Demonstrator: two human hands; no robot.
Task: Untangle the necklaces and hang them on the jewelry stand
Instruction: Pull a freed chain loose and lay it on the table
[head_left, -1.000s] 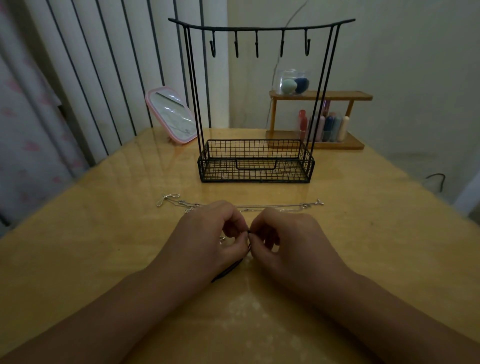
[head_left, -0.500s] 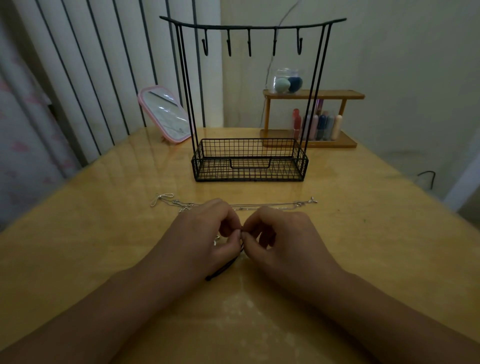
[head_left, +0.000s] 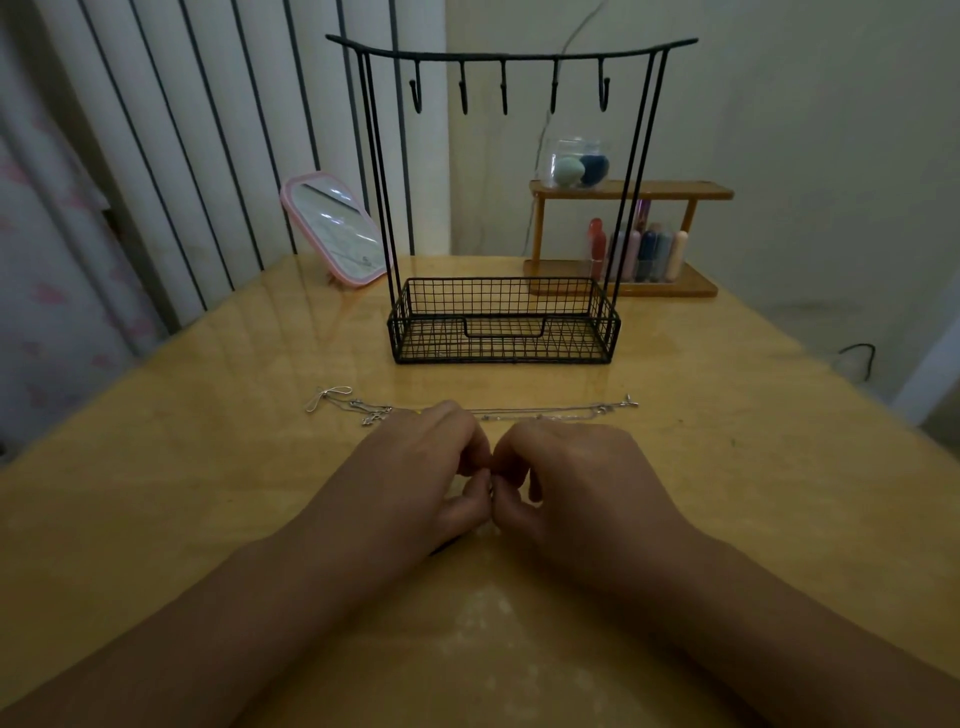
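My left hand (head_left: 423, 470) and my right hand (head_left: 571, 480) meet knuckle to knuckle on the wooden table (head_left: 182, 493), fingertips pinching a small part of a necklace between them; most of that necklace is hidden under my hands, only a dark cord end (head_left: 441, 548) showing below the left palm. Silver chain necklaces (head_left: 550, 413) lie stretched in a line just beyond my hands, with a loop end at the left (head_left: 330, 397). The black wire jewelry stand (head_left: 504, 332) with several bare hooks (head_left: 503, 93) stands farther back, centre.
A pink-framed mirror (head_left: 332, 231) leans at the back left. A wooden shelf (head_left: 628, 239) with a glass jar (head_left: 574, 163) and cosmetic tubes stands at the back right, behind the stand. The table's right edge runs diagonally past a wall.
Both hands have stayed together on the necklace, fingertips pressing closer; less of the dark cord shows under the left hand. The camera view has shifted slightly.
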